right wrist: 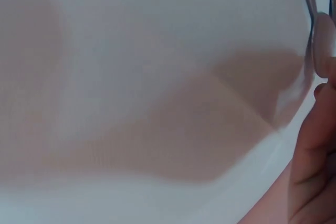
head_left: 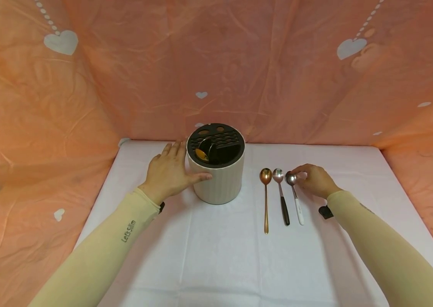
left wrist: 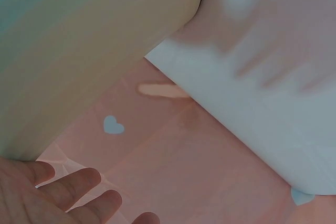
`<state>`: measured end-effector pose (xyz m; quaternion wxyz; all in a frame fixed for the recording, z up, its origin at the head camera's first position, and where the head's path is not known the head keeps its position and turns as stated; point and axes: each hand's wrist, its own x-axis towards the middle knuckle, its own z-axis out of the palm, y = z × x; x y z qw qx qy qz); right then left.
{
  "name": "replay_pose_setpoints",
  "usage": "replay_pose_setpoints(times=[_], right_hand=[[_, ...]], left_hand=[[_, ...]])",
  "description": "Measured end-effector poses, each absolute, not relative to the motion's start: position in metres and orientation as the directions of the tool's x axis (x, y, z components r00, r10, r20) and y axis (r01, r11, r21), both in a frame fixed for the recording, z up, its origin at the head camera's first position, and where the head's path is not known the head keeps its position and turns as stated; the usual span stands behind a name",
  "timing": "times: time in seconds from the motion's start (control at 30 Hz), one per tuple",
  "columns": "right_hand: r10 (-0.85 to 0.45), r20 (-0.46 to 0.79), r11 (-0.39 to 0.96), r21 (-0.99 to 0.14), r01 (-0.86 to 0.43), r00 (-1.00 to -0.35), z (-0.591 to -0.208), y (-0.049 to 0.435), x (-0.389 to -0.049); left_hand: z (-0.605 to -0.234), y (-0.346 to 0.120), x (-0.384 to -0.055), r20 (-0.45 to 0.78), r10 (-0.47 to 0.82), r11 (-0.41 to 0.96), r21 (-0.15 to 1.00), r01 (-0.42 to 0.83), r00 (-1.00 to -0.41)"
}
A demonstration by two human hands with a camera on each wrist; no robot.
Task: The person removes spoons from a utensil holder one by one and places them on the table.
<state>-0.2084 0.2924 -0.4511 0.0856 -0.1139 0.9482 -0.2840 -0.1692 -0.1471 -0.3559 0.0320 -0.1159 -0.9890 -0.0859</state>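
A ribbed off-white utensil holder [head_left: 218, 185] with a black slotted lid [head_left: 222, 160] stands upright on the table. My left hand [head_left: 170, 170] rests against its left side, fingers straight and thumb across the front. Three spoons lie side by side to the right: a gold spoon [head_left: 265, 177], a black-handled spoon [head_left: 284, 211] and a white-handled spoon [head_left: 299, 213]. At the bowl of the white-handled spoon, my right hand [head_left: 316, 181] pinches the rim with curled fingers. The right wrist view catches only part of those fingers [right wrist: 312, 145], beside the spoon's metal.
White cloth covers the table [head_left: 216, 256]. Behind it and at both sides hangs an orange-pink curtain [head_left: 170, 64] with pale hearts. Something gold [head_left: 201, 154] shows in the lid's opening. Both forearms reach in from the front corners.
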Motion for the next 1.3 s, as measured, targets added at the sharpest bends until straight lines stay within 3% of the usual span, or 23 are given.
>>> replay_pose_setpoints(times=[0.33, 0.57, 1.3], right_hand=[[-0.263, -0.048, 0.838, -0.507, -0.203, -0.964, -0.437, 0.300, -0.209], [-0.260, -0.047, 0.818, -0.542, -0.194, -0.965, -0.420, 0.297, -0.209], [-0.371, 0.108, 0.747, -0.555, -0.366, -0.922, -0.359, 0.249, -0.207]], left_hand=[[-0.355, -0.147, -0.168, 0.080, 0.222, 0.957, 0.175, 0.233, -0.972], [-0.355, -0.147, -0.168, 0.089, 0.227, 0.954, 0.179, 0.240, -0.970], [-0.356, -0.147, -0.169, 0.095, 0.232, 0.952, 0.183, 0.246, -0.968]])
